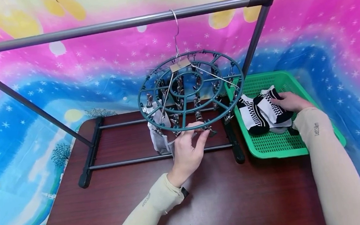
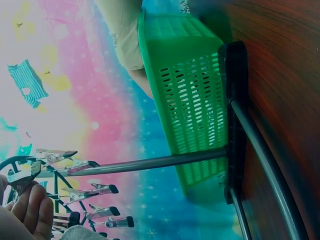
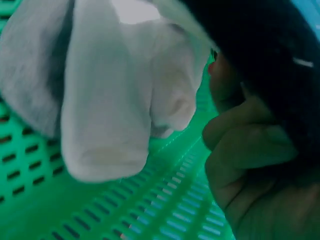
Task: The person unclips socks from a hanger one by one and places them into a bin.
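A round green clip hanger [image 1: 185,116] hangs from the rack's top bar by its metal hook. My left hand [image 1: 188,151] is at its near rim, pinching a metal clip [image 2: 25,176] between thumb and fingers. A white and grey sock [image 1: 159,137] hangs from the hanger's left side. In the green basket [image 1: 267,153], my right hand [image 1: 293,102] grips a black-and-white checked sock [image 1: 271,108]. Another checked sock [image 1: 251,117] lies beside it. The right wrist view shows white sock toes [image 3: 105,115] close to the curled right fingers [image 3: 250,145].
The rack's top bar [image 1: 111,27] runs across above the hanger, with slanted side posts. Its lower rails [image 1: 133,162] and black feet [image 1: 234,147] rest on the brown table [image 1: 207,203]. A colourful printed cloth [image 1: 351,86] hangs behind.
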The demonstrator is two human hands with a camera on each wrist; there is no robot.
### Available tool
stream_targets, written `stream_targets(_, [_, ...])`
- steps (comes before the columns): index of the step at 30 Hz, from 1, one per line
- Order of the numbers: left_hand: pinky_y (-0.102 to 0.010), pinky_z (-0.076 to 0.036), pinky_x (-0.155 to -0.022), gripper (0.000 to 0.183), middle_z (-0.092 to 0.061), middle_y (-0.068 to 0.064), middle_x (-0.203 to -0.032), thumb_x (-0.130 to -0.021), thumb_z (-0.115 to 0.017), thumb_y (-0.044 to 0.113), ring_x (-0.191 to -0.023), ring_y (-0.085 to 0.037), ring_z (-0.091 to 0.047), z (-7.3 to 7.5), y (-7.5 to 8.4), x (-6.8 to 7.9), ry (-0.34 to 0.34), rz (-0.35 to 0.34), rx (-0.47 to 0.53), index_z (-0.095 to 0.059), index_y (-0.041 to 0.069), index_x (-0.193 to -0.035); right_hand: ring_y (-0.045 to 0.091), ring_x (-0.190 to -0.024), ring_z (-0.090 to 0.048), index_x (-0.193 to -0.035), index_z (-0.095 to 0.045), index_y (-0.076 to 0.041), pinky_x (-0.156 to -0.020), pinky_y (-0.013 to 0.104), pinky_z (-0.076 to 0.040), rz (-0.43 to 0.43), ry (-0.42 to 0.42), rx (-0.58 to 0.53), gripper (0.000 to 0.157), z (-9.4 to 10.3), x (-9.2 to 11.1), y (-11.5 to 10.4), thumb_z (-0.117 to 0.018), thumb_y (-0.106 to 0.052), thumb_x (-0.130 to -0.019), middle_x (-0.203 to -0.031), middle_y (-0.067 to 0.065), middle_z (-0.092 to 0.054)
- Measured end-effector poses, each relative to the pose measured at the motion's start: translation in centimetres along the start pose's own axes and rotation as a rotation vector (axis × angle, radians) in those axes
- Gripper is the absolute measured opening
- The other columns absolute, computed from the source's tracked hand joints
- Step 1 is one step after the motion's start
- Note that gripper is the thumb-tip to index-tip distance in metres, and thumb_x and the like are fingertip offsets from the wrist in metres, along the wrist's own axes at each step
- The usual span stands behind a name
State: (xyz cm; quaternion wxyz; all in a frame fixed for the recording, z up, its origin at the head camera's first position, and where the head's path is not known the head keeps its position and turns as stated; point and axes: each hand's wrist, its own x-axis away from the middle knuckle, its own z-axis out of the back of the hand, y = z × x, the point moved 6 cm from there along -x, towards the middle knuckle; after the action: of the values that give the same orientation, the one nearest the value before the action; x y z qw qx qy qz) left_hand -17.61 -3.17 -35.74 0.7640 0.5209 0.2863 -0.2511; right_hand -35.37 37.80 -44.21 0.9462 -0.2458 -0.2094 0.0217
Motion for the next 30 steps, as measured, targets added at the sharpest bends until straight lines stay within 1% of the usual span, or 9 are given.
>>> stream_targets(2, [-0.034,-0.059,-0.096,0.025,-0.076,-0.009,-0.108,-0.097,-0.072,0.014,-0.101,-0.021,-0.073,0.0,0.0,0.1,0.0,0.005,-0.007,-0.07,0.006,-0.121,0.065,-0.142,-0.023,-0.155,-0.017,0.018,-0.116,0.073,-0.024,0.001,-0.011,0.068,0.083,-0.1,0.1,0.3,-0.037,-0.049,-0.11,-0.155,0.046,-0.022])
stream_targets(3, [-0.034,-0.058,-0.097,0.025,-0.076,-0.009,-0.108,-0.097,-0.072,0.015,-0.101,-0.021,-0.073,0.0,0.0,0.1,-0.001,0.008,-0.009,-0.07,0.006,-0.121,0.066,-0.142,-0.02,-0.154,-0.017,0.019,-0.116,0.074,-0.022,0.003,-0.015,0.089,0.084,-0.2,0.0,0.4,-0.038,-0.048,-0.11,-0.155,0.047,-0.02])
stream_targets(9, [-0.036,-0.059,-0.096,0.025,-0.076,-0.008,-0.109,-0.098,-0.072,0.016,-0.102,-0.019,-0.072,0.2,0.0,0.1,-0.006,0.019,-0.006,-0.07,0.007,-0.121,0.067,-0.141,-0.018,-0.151,-0.017,0.024,-0.116,0.074,-0.021,-0.006,-0.028,0.165,0.084,-0.4,0.1,1.0,-0.045,-0.043,-0.108,-0.153,0.049,-0.018])
stream_targets(13, [-0.04,-0.059,-0.095,0.025,-0.076,-0.008,-0.109,-0.098,-0.072,0.016,-0.103,-0.02,-0.072,0.2,0.0,0.1,-0.006,0.02,-0.003,-0.07,0.007,-0.121,0.068,-0.141,-0.017,-0.151,-0.013,0.025,-0.117,0.074,-0.019,-0.006,-0.045,0.18,0.087,-0.6,0.3,1.0,-0.05,-0.04,-0.107,-0.153,0.05,-0.016])
stream_targets(16, [-0.04,-0.059,-0.096,0.025,-0.076,-0.008,-0.109,-0.098,-0.072,0.016,-0.104,-0.02,-0.072,0.3,0.0,0.1,-0.002,0.02,-0.007,-0.07,0.007,-0.121,0.068,-0.141,-0.017,-0.151,-0.011,0.026,-0.117,0.073,-0.018,0.001,-0.05,0.18,0.088,-0.8,0.3,0.8,-0.052,-0.038,-0.106,-0.153,0.05,-0.015])
stream_targets(19, [-0.037,-0.058,-0.096,0.025,-0.076,-0.008,-0.109,-0.098,-0.072,0.016,-0.104,-0.019,-0.072,0.3,0.1,0.1,-0.001,0.021,-0.01,-0.07,0.007,-0.121,0.069,-0.14,-0.018,-0.151,-0.01,0.025,-0.117,0.073,-0.019,0.001,-0.049,0.184,0.089,-1.0,0.3,0.9,-0.055,-0.036,-0.105,-0.152,0.05,-0.016])
stream_targets(23, [-0.034,-0.058,-0.097,0.025,-0.076,-0.008,-0.109,-0.098,-0.071,0.016,-0.103,-0.019,-0.072,0.3,0.1,0.1,-0.005,0.02,-0.005,-0.07,0.007,-0.121,0.07,-0.137,-0.023,-0.154,-0.011,0.021,-0.114,0.075,-0.024,-0.022,-0.019,0.193,0.097,-1.0,0.3,1.5,-0.062,-0.04,-0.1,-0.152,0.05,-0.019])
stream_targets(26, [-0.033,-0.058,-0.097,0.025,-0.076,-0.008,-0.108,-0.098,-0.071,0.015,-0.103,-0.02,-0.072,0.3,0.2,0.0,-0.009,0.02,0.0,-0.069,0.007,-0.121,0.07,-0.135,-0.027,-0.155,-0.013,0.018,-0.111,0.076,-0.029,-0.048,0.015,0.217,0.102,-0.8,0.5,1.7,-0.068,-0.043,-0.095,-0.151,0.049,-0.022])
stream_targets(30, [-0.033,-0.058,-0.097,0.025,-0.076,-0.009,-0.107,-0.098,-0.071,0.014,-0.103,-0.021,-0.073,0.4,0.1,0.0,-0.01,0.018,0.006,-0.069,0.006,-0.121,0.069,-0.13,-0.037,-0.156,-0.019,0.013,-0.103,0.075,-0.04,-0.053,0.067,0.295,0.101,-0.7,0.7,1.3,-0.074,-0.041,-0.091,-0.148,0.049,-0.03])
